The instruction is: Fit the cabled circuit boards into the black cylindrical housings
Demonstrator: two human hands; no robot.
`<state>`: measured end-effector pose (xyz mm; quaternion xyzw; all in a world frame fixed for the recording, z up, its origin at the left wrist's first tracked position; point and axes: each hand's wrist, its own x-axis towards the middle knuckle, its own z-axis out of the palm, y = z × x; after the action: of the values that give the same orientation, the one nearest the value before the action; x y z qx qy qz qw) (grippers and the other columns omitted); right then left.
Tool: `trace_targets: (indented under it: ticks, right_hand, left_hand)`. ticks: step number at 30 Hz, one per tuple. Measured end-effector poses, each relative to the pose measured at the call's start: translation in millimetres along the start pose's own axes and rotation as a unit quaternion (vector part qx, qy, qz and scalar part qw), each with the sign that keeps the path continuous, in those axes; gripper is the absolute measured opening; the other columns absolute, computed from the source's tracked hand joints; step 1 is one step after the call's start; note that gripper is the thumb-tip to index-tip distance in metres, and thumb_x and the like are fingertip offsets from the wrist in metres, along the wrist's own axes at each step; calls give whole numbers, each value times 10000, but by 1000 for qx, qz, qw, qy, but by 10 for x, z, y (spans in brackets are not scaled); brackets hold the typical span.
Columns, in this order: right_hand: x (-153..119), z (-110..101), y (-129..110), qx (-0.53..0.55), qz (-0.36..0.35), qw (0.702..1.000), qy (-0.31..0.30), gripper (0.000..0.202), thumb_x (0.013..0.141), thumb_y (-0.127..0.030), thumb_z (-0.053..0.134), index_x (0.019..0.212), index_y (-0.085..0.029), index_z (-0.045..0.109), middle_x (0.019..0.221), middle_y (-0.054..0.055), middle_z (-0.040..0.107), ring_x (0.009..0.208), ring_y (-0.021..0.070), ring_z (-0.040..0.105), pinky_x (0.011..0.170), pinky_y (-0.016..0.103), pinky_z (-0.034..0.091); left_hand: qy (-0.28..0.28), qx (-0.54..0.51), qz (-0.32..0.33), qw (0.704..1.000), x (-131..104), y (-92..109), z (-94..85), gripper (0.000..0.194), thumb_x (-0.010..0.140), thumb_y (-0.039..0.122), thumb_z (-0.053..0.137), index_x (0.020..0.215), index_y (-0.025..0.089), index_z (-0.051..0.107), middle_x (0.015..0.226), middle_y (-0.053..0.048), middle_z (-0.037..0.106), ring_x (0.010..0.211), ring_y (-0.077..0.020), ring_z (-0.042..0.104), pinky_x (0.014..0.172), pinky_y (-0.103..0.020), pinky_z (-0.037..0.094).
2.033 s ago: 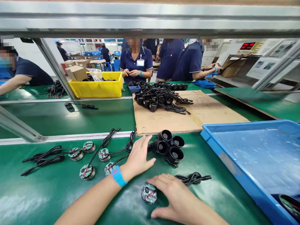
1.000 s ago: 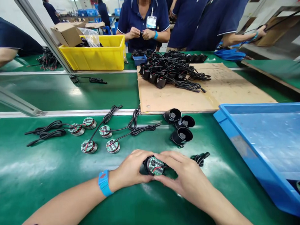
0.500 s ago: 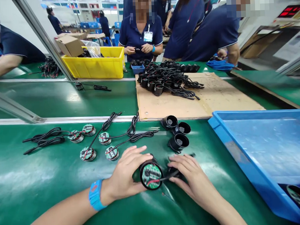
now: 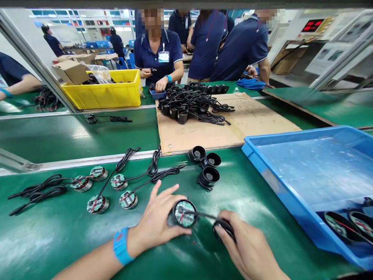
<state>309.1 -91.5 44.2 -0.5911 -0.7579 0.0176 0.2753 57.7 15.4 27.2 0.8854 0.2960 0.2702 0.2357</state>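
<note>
My left hand (image 4: 160,217), with a blue band at the wrist, holds a black round housing (image 4: 184,214) between thumb and fingers; a green circuit board with red wires faces up inside it. From the housing a black cable runs right to a coiled bundle (image 4: 224,229), which my right hand (image 4: 246,240) grips. Beyond them stand three black cups (image 4: 209,177), open side up. On the left of the green table lie several round circuit-board units (image 4: 97,204) with black cables.
A blue tray (image 4: 286,197) at the right holds several housings with boards. Farther back, cardboard (image 4: 198,137) bears a pile of black housings and cables (image 4: 191,103). A yellow bin (image 4: 105,96) and a metal post (image 4: 37,59) stand left. Several people work behind.
My right hand has closed around the coiled cable and drawn it right and down, stretching the lead from the housing. The view has shifted right, showing more of the blue tray.
</note>
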Motion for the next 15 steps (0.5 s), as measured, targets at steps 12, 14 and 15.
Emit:
trace_targets:
  ticks: [12,14,15]
  right_hand:
    - [3,56,-29,-68,-32,997,23,334,1109,-418,262,1022,-205,504,694,-8,684,508,154,673,470,256,449]
    - [-2,61,-24,-61,-29,997,31,323,1110,-415,272,1032,-201,502,683,-12,678,518,149,679,484,246,455]
    - [0,63,-24,-60,-30,997,34,323,1109,-417,276,1032,-200,502,679,-12,676,519,148,679,485,244,453]
  left_hand:
    - [-87,-21,25,996,22,-33,57,747,730,693,784,1279,214,617,1231,-126,741,1322,-355,593,1266,-639,48]
    - [-66,-8,10,998,21,-40,56,772,742,683,782,1325,216,588,1299,-139,707,1396,-365,515,1261,-649,25]
    - [-55,-7,7,998,27,-44,53,786,743,693,774,1334,211,583,1315,-151,697,1398,-370,512,1258,-655,28]
